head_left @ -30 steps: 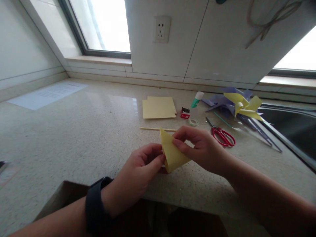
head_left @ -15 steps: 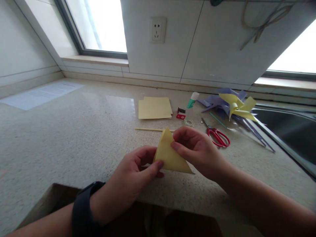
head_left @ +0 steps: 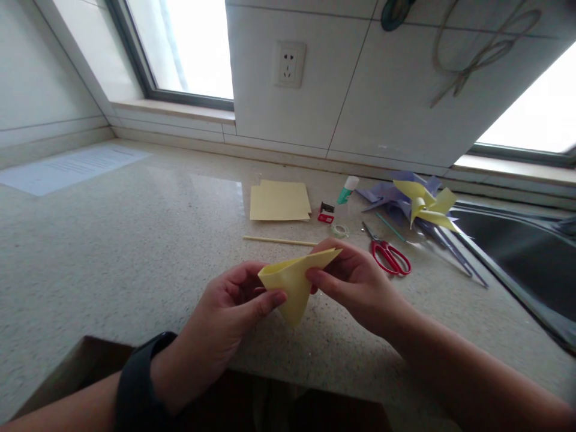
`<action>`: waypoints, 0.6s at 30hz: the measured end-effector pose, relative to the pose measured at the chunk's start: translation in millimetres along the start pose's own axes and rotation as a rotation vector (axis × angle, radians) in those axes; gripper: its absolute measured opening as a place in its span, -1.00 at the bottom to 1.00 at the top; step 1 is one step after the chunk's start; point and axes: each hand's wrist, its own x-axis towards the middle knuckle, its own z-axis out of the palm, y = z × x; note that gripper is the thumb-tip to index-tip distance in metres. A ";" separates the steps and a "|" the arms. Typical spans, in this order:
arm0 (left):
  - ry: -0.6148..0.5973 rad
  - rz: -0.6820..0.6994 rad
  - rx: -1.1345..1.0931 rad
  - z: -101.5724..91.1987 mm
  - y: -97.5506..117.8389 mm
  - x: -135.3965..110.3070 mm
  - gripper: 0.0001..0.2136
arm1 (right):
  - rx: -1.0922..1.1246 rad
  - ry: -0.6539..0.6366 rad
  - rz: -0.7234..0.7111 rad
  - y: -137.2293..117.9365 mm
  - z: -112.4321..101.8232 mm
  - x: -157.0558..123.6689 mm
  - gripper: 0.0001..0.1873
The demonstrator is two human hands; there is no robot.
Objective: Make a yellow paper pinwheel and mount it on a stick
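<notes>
A folded sheet of yellow paper (head_left: pixel 294 291) is held up over the counter's front edge, one corner pointing down and its upper fold bulging slightly apart. My left hand (head_left: pixel 231 312) pinches its left end between thumb and fingers. On the other side, my right hand (head_left: pixel 355 285) grips the paper near its upper right point. Just beyond the paper lies a thin wooden stick (head_left: pixel 276 241), its right end hidden behind my right hand. Red-handled scissors (head_left: pixel 389 258) rest right of that hand.
Behind the stick lie stacked yellow sheets (head_left: pixel 279 201), a small red box (head_left: pixel 326 212), a glue stick (head_left: pixel 347 190) and a tape roll (head_left: pixel 339 230). Yellow and purple pinwheels (head_left: pixel 425 201) lie beside the sink (head_left: pixel 517 240). A printed page (head_left: pixel 76 168) is at far left.
The folded paper has been turned in my hands: its point faced up before, and now a corner points down with the folded edge on top, parting slightly. Both hands still hold it.
</notes>
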 end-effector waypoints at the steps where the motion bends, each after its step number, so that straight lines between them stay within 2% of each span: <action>1: 0.017 -0.002 0.012 0.1 0.0 -0.4 -0.75 | -0.005 -0.009 0.007 -0.1 -0.5 -0.3 -0.83; 8: 0.028 -0.089 0.100 2.8 2.8 -0.5 -0.78 | -0.048 -0.084 0.061 -9.5 -16.2 4.4 -0.83; 13: 0.038 -0.091 0.100 2.7 2.9 1.0 -0.76 | -0.114 -0.129 0.113 -13.3 -28.2 8.3 -0.78; 18: 0.037 -0.116 0.126 -0.8 1.3 0.0 -0.74 | -0.141 -0.123 0.081 -10.4 -29.2 7.9 -0.77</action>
